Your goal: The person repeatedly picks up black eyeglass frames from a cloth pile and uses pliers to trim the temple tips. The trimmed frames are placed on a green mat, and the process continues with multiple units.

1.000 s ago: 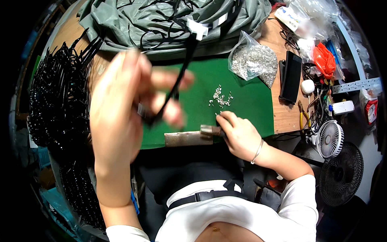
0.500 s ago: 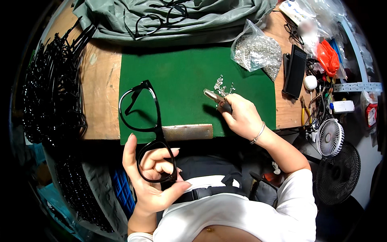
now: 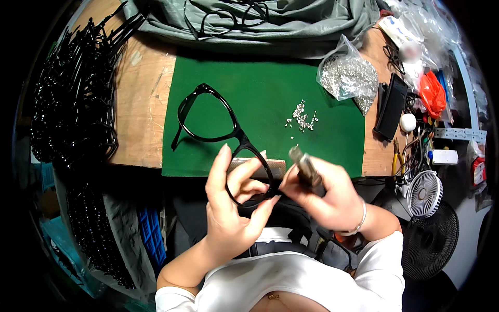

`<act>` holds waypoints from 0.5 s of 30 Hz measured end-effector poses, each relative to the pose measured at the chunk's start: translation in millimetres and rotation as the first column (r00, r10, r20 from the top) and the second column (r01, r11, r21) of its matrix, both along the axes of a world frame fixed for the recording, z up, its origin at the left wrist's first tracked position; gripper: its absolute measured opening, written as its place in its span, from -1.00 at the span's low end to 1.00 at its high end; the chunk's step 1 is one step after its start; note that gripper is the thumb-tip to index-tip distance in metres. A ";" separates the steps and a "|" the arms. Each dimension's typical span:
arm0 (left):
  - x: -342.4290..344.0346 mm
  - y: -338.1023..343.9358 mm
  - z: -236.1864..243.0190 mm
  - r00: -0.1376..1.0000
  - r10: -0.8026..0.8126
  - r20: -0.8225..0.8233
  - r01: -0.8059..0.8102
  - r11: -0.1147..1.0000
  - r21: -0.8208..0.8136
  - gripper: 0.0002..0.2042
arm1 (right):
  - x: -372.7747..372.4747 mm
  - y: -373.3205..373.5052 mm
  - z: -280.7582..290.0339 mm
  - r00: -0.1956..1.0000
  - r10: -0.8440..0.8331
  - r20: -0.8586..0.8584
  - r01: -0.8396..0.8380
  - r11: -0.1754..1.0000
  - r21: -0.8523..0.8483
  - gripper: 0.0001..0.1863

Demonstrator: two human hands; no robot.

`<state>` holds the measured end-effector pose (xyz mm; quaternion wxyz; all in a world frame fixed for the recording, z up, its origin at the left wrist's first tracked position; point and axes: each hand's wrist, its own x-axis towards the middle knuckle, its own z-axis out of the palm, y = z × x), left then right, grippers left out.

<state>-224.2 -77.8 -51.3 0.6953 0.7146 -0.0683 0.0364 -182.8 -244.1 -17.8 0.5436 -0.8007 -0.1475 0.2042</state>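
My left hand holds a black eyeglass frame by its lower lens rim; the other rim hangs over the green mat. My right hand is closed on a metal hand tool, blurred, right beside that lower rim; whether they touch I cannot tell. Small silvery pieces lie scattered on the mat beyond the tool. A clear bag of similar pieces rests at the mat's upper right. A textured metal strip lies at the mat's near edge, partly behind my hands.
Black frames pile up on the left; more sit on grey fabric at the back. On the right are a black phone, orange bag, yellow pliers, tangled cables, a white fan and a black fan.
My left hand brought the frame down, then moved it right and up. My right hand moved down and right with the tool, turning it, and is now beside the frame.
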 end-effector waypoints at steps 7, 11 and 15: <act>-4.0 -3.4 5.2 1.000 0.029 -0.005 -0.029 0.999 0.017 -0.16 | -4.4 18.2 -2.6 0.927 -0.104 -0.360 0.215 0.934 0.284 -0.84; -3.8 1.2 6.9 0.997 -0.012 -0.080 0.009 0.999 -0.050 -0.19 | 7.7 14.1 -2.1 0.722 0.048 -0.691 0.186 0.948 0.260 -0.79; 2.8 6.1 22.3 0.984 -0.099 -0.149 0.064 0.971 -0.229 -0.20 | 11.1 15.5 11.5 0.728 0.140 -0.671 0.138 0.929 0.344 -0.79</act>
